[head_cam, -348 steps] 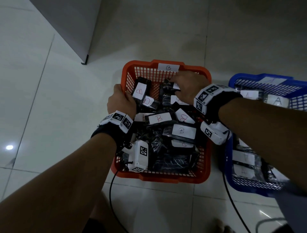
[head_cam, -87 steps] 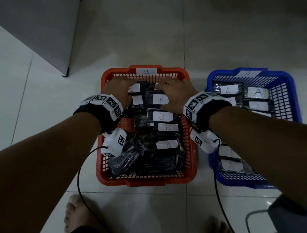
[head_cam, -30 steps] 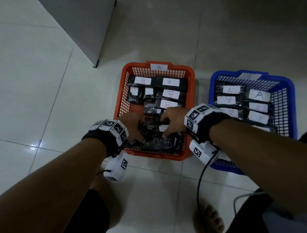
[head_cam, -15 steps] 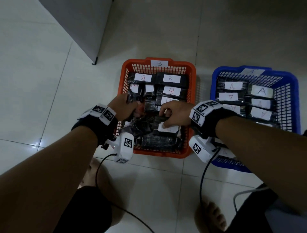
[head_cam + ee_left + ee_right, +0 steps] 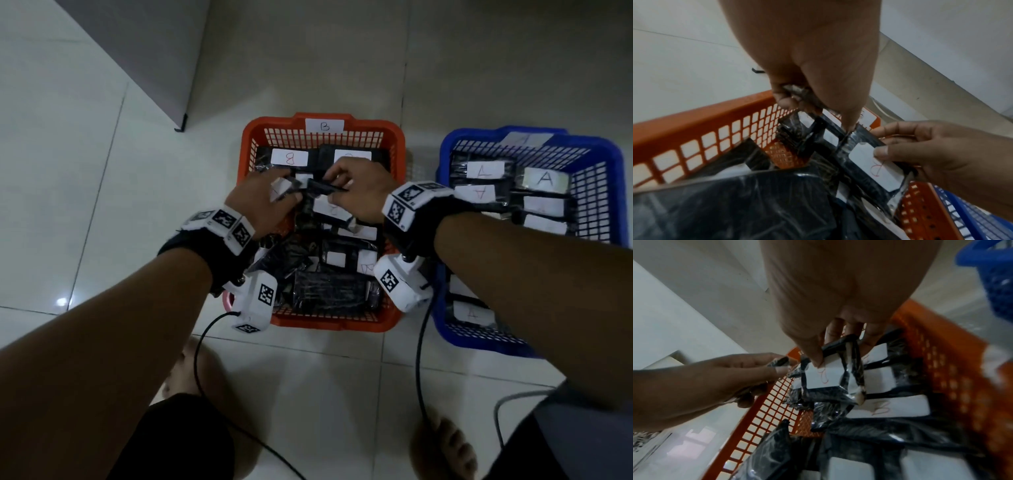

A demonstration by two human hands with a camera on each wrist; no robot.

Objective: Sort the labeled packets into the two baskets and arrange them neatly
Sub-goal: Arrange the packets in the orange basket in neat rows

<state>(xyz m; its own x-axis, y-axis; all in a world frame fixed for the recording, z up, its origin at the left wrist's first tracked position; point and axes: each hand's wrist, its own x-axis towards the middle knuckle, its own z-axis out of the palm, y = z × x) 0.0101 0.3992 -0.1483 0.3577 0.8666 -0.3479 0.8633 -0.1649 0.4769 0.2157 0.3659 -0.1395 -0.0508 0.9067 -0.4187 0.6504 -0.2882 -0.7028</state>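
The orange basket (image 5: 247,156), tagged B, holds several black packets with white B labels, in rows at its far end and loose at the near end. My right hand (image 5: 334,186) pinches a B-labelled packet (image 5: 824,378) above the basket's middle, thumb on the label. My left hand (image 5: 291,192) pinches the crinkled edge of another black packet (image 5: 795,129) just to its left. The blue basket (image 5: 445,154) to the right holds A-labelled packets (image 5: 544,178) in rows.
A grey cabinet corner (image 5: 181,125) stands on the tiled floor behind and to the left of the orange basket. Wrist-camera cables (image 5: 419,359) trail to the floor in front. My bare feet (image 5: 442,448) are near the baskets' front edges.
Both hands moved from the near end of the orange basket up to its middle, each lifting a packet. The far rows now lie tidier than earlier.
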